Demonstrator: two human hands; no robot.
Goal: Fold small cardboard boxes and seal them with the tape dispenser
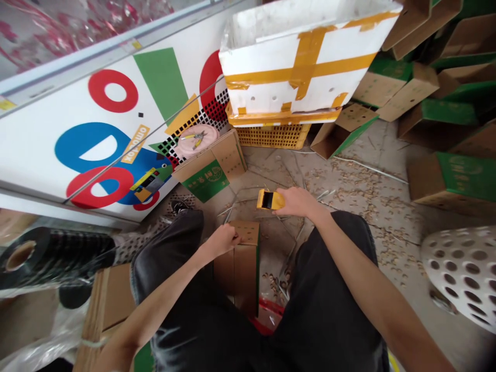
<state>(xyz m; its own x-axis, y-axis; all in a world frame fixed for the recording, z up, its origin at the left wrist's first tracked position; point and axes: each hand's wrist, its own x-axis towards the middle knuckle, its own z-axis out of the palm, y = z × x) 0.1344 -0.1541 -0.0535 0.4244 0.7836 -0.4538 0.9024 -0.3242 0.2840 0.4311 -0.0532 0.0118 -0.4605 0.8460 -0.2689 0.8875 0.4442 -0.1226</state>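
Note:
A brown cardboard box with green print stands upright between my knees on the floor. My left hand is closed on the box's top left edge, fingers curled over it. My right hand is out in front of the box, closed round a yellow tape dispenser whose dark opening faces me. The dispenser hangs just above and beyond the box's top, apart from it.
A white freezer with coloured shapes runs along the left. A taped white foam box sits on a yellow crate ahead. Folded brown-and-green cartons pile at the right, another carton leans by the freezer. A white perforated stool, a black film roll.

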